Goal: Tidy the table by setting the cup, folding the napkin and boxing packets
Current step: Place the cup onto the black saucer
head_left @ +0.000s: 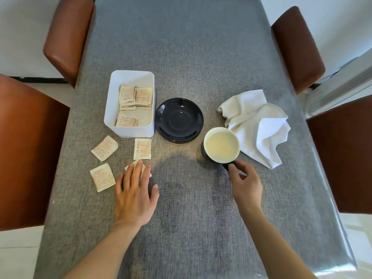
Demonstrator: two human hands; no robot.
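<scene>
Hands at cup and packet
Right hand [244, 183] pinches the cup [221, 144] handle beside the saucer [179, 119]; left hand [134, 196] lies flat, fingers on a packet [138, 166].

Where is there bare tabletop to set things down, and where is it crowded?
Free: the far half beyond the white box and saucer, and the near strip between the left hand and right hand. Crowded: loose packets before the box; cup against napkin.

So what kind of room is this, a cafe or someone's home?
Probably a dining area, home or small cafe; I cannot tell which. A long table under grey cloth has brown padded chairs along both sides, and a cup and dark saucer stand on it.
</scene>
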